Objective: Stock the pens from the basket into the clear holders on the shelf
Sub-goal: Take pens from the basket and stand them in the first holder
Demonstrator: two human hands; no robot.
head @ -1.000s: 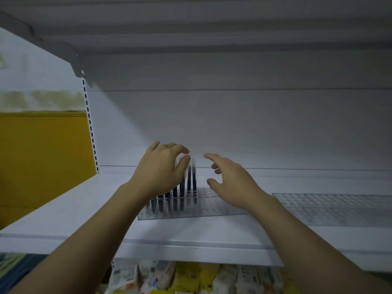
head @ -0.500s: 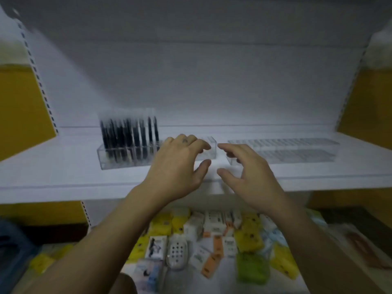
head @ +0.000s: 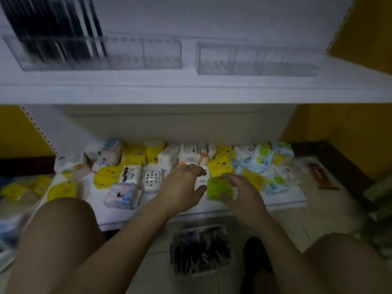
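Note:
A basket [head: 200, 249] of dark pens sits on the floor between my knees. On the white shelf [head: 191, 90] above stand two clear holders. The left holder [head: 131, 54] has several black pens [head: 53, 28] upright in its left half. The right holder [head: 256, 59] has no pens in it. My left hand [head: 182, 192] and my right hand [head: 244, 192] hang in the air below the shelf and above the basket, fingers loosely spread, holding nothing.
The lower shelf [head: 284, 201] carries several small packets in yellow, white, green and blue. Yellow side panels [head: 350, 132] flank the shelving. My bare knees frame the bottom corners. Tiled floor lies around the basket.
My view has tilted down from the top shelf to the floor. Both hands have dropped away from the left holder to below the shelf, still holding nothing.

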